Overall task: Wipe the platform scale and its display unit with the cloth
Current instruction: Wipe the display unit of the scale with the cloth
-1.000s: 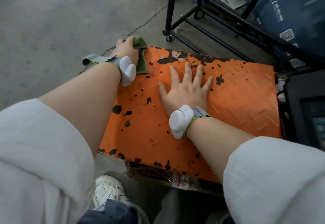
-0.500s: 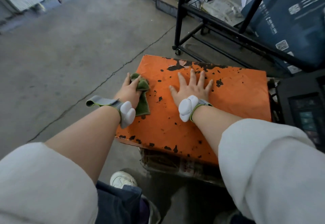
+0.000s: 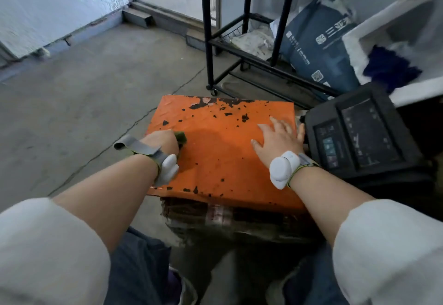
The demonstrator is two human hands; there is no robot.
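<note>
The platform scale (image 3: 223,141) is an orange checker plate with chipped black patches, low on the floor in front of me. My left hand (image 3: 163,141) presses a green cloth (image 3: 181,137) on the plate's left side; most of the cloth is hidden under the hand. My right hand (image 3: 279,139) lies flat with fingers spread on the plate's right edge. The black display unit (image 3: 359,134) sits tilted just right of the plate, its screen dark.
A black metal rack on casters (image 3: 213,69) stands behind the scale, with a dark blue printed bag (image 3: 318,48) leaning on it. A white foam box (image 3: 388,29) holds something blue at the far right. Bare concrete floor (image 3: 84,89) stretches left. My knees and shoes are below.
My left hand has dragged the cloth back toward me along the left side of the plate. My right hand has slid right to the edge by the display. The view has pulled back and up.
</note>
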